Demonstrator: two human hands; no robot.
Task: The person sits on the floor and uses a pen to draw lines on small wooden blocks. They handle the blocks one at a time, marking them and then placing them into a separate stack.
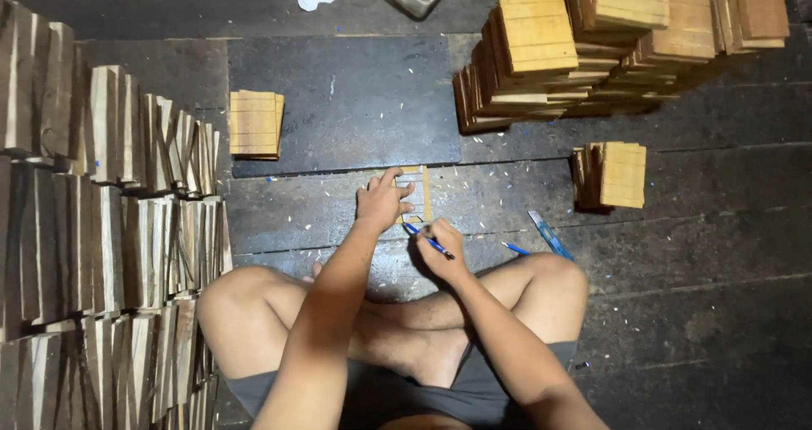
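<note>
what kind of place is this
Probably a small woodworking shop with work done on the floor: stacks of cut wooden boards, rows of wood pieces, and a dark plank floor littered with chips.

a woodworking shop floor: stacked wooden pieces [584, 49] on dark floorboards [719, 252].

Person seen from above, w/ bare arms, no sleeves visible. Left hand [382, 200] and right hand [438, 252] bare: no gloves, no rings or watch visible. Legs bare to above the knees, feet bare too. Wears dark grey shorts [474, 392], plain fabric, approx. mid-thigh length.
</note>
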